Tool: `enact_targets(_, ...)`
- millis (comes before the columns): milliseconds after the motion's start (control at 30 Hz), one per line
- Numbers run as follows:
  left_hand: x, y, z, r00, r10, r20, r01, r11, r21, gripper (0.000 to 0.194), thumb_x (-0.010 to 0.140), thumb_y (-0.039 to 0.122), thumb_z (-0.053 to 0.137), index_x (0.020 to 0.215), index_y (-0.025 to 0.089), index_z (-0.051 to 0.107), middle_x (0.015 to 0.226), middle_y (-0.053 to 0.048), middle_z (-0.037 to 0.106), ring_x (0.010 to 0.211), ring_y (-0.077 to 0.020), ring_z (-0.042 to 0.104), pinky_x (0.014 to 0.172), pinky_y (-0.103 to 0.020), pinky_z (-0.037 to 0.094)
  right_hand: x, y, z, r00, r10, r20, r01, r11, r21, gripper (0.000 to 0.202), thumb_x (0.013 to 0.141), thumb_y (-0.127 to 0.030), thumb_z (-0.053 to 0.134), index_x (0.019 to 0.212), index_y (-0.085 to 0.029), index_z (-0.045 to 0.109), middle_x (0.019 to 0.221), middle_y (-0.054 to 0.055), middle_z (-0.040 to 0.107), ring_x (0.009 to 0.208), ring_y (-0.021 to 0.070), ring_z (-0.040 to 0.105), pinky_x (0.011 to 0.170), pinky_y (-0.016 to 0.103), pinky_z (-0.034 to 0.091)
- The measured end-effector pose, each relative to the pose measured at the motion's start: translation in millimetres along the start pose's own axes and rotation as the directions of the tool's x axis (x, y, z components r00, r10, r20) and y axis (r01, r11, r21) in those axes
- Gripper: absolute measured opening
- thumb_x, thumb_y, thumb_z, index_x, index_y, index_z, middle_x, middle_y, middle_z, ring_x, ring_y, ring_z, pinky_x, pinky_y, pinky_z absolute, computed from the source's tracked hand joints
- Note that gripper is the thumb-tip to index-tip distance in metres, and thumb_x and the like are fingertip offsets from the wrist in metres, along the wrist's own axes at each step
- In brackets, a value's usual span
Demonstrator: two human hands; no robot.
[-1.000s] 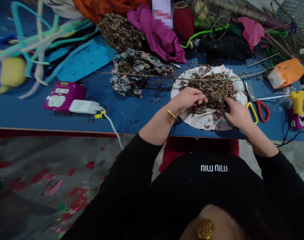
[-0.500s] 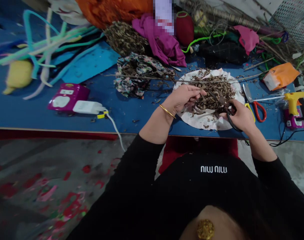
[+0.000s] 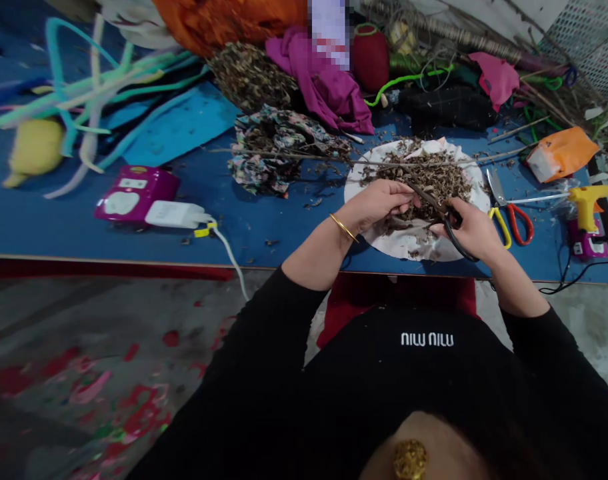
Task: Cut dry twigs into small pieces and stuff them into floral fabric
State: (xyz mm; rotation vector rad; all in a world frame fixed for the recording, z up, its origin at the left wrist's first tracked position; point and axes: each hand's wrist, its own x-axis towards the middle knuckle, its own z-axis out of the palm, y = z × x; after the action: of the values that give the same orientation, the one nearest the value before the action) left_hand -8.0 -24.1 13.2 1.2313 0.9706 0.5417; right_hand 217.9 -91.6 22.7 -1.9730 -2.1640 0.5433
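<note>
Dry brown leaf bits lie heaped on a round white cloth at the table's front edge. My right hand is wrapped round the handles of dark scissors, whose blades point left towards my other hand. Over the left part of the heap, my left hand is closed, fingertips pinched by the blade tips; what it pinches is too small to name. A long thin twig lies across the back of the cloth.
Right of the cloth lie red-and-yellow scissors, a yellow glue gun and an orange packet. A purple power block with a white plug sits left on the blue table. Fabrics, branches and foam-like strips crowd the back.
My left hand has shifted slightly right, closer to the scissors. My right hand has moved slightly left, and the blades now reach up to my left fingertips.
</note>
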Motion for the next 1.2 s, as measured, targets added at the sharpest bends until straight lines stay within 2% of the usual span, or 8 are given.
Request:
enact_targets(100, -1.2, 0.7, 1.2, 1.000, -0.006, 0.005, 0.006, 1.000, 0.016, 0.017, 0.093, 0.010, 0.059, 0.081, 0.011, 0.072, 0.056, 0.004, 0.050, 0.047, -0.0046, 0.036, 0.048, -0.017, 0.027, 1.1, -0.6, 2.7, 1.000, -0.022, 0.010, 0.022, 0.999, -0.046, 0.048, 0.091, -0.059, 0.058, 0.120, -0.021, 0.064, 0.094, 0.009, 0.074, 0.083, 0.0276, 0.066, 0.067, 0.031, 0.038)
enact_targets(167, -0.9, -0.2, 0.8, 1.000, -0.001, 0.017, 0.000, 1.000, 0.012, 0.017, 0.092, 0.010, 0.059, 0.079, 0.011, 0.071, 0.055, 0.004, 0.049, 0.046, -0.0046, 0.035, 0.048, -0.018, 0.026, 1.7, -0.2, 5.7, 0.999, -0.030, 0.022, 0.032, 0.995, -0.096, 0.040, 0.092, -0.048, 0.055, 0.119, -0.020, 0.064, 0.095, 0.011, 0.075, 0.083, 0.0286, 0.065, 0.066, 0.031, 0.037)
enact_targets(300, 1.2, -2.8, -0.5, 1.000, -0.013, 0.018, 0.012, 1.000, 0.022, 0.019, 0.092, 0.008, 0.057, 0.077, 0.012, 0.069, 0.054, 0.005, 0.047, 0.044, -0.0044, 0.032, 0.047, -0.019, 0.023, 2.8, 1.3, 12.6, 0.999, -0.041, 0.029, 0.045, 0.986, -0.162, 0.033, 0.086, -0.030, 0.053, 0.114, -0.019, 0.065, 0.093, 0.015, 0.075, 0.079, 0.0297, 0.063, 0.064, 0.033, 0.034)
enact_targets(633, 4.4, -4.6, 0.2, 0.998, -0.041, 0.055, 0.040, 0.999, 0.014, 0.026, 0.093, 0.004, 0.052, 0.074, 0.011, 0.067, 0.053, 0.005, 0.047, 0.043, -0.0033, 0.032, 0.046, -0.017, 0.021, 3.1, -9.8, 7.8, 0.997, -0.019, 0.073, 0.036, 0.968, -0.250, 0.040, 0.089, -0.030, 0.049, 0.124, -0.016, 0.061, 0.114, 0.019, 0.075, 0.083, 0.0302, 0.064, 0.064, 0.034, 0.030)
enact_targets(767, 6.3, -7.9, -2.8, 0.997, -0.045, 0.057, 0.047, 0.998, -0.030, 0.024, 0.093, 0.003, 0.053, 0.075, 0.012, 0.068, 0.054, 0.005, 0.048, 0.043, -0.0034, 0.033, 0.045, -0.017, 0.022, 3.5, -13.8, 6.3, 0.993, 0.025, 0.118, 0.005, 0.968, -0.250, 0.039, 0.090, -0.026, 0.048, 0.124, -0.015, 0.062, 0.110, 0.019, 0.075, 0.085, 0.0306, 0.065, 0.065, 0.034, 0.031)
enact_targets(1067, 4.6, -2.1, -0.3, 0.992, -0.103, 0.069, 0.104, 0.995, -0.014, 0.030, 0.097, 0.001, 0.048, 0.075, 0.010, 0.066, 0.053, 0.005, 0.048, 0.042, -0.0028, 0.035, 0.045, -0.015, 0.024, 2.6, -7.6, 12.2, 0.994, 0.022, 0.106, 0.007, 0.965, -0.262, 0.030, 0.091, -0.023, 0.049, 0.118, -0.016, 0.061, 0.109, 0.018, 0.075, 0.088, 0.0298, 0.066, 0.066, 0.033, 0.030)
enact_targets(1200, 5.3, -3.9, 0.9, 0.994, -0.095, 0.057, 0.096, 0.995, -0.008, 0.029, 0.095, 0.000, 0.048, 0.075, 0.009, 0.067, 0.052, 0.005, 0.048, 0.042, -0.0026, 0.035, 0.045, -0.015, 0.024, 2.8, -8.9, 11.1, 0.992, 0.021, 0.126, 0.015, 0.960, -0.278, 0.032, 0.093, -0.027, 0.049, 0.121, -0.015, 0.059, 0.112, 0.019, 0.074, 0.089, 0.0306, 0.067, 0.067, 0.033, 0.031)
